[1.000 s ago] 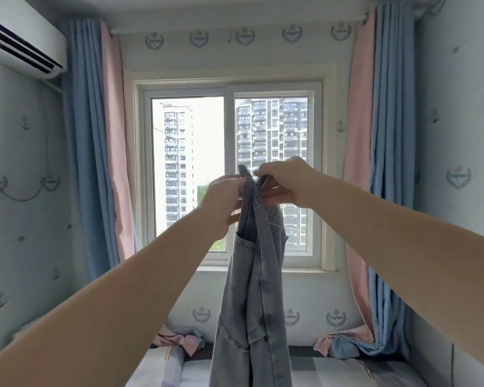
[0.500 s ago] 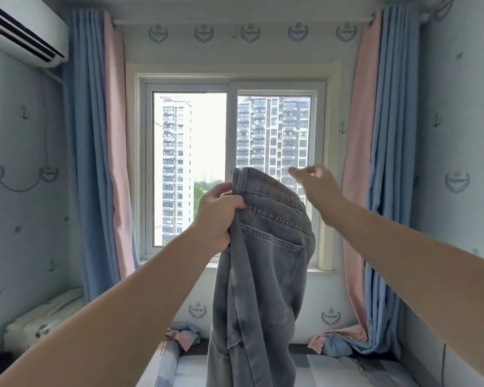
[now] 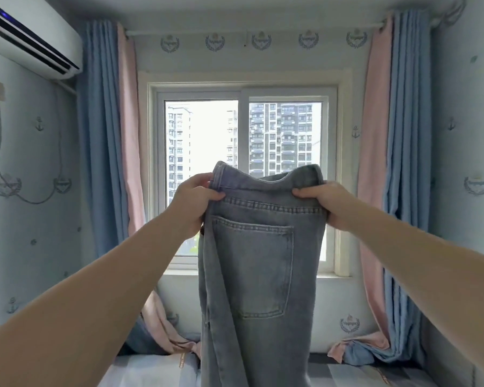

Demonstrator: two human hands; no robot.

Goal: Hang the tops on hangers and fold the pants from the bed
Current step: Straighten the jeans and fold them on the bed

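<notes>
A pair of grey-blue jeans point(image 3: 252, 275) hangs in the air in front of the window, folded lengthwise with one back pocket facing me. My left hand point(image 3: 193, 199) grips the left end of the waistband. My right hand point(image 3: 324, 202) grips the right end, so the waistband is stretched flat between them. The legs drop straight down past the bottom of the view. The striped bed point(image 3: 151, 370) lies below, mostly hidden behind the jeans.
A window point(image 3: 243, 174) fills the far wall, with blue and pink curtains point(image 3: 106, 152) on both sides pooling onto the bed's far corners. An air conditioner point(image 3: 28, 37) is mounted high on the left wall. Walls close in on both sides.
My right hand let go of the bunched waistband, swung out to the right and took hold of its other end. The jeans now hang spread flat instead of bunched.
</notes>
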